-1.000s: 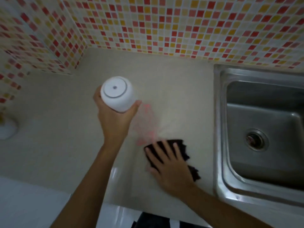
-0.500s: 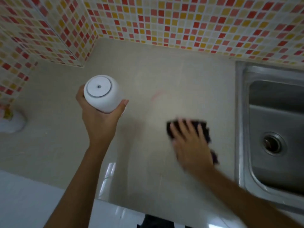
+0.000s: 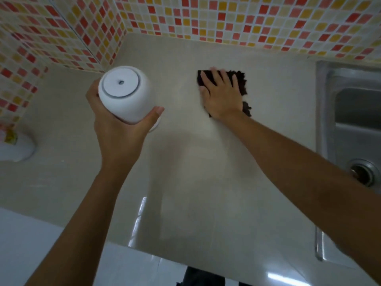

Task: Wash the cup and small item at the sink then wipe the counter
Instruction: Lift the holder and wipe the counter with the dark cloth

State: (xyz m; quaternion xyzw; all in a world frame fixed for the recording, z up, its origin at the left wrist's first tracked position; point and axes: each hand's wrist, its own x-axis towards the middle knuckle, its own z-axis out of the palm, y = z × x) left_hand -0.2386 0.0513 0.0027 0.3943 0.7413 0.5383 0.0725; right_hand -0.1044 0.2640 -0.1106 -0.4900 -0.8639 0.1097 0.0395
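Observation:
My left hand (image 3: 117, 129) grips a white cup (image 3: 123, 93) held upside down above the beige counter (image 3: 185, 182), its round base facing the camera. A bit of something white shows under my thumb, below the cup; I cannot tell what it is. My right hand (image 3: 221, 96) lies flat with straight fingers on a dark cloth (image 3: 240, 83), pressing it on the counter near the back wall. The cloth's frayed edges stick out to the right of the hand.
A steel sink (image 3: 350, 124) with its drain (image 3: 362, 174) lies at the right. Mosaic tile walls (image 3: 226, 19) close the back and left corner. A white object (image 3: 16, 149) with a yellow-red label stands at the left edge. The counter's front edge runs along the bottom.
My right hand has slid the cloth away from me, from the counter's middle toward the back wall. The pink smear seen a second ago is gone. The left hand still holds the cup.

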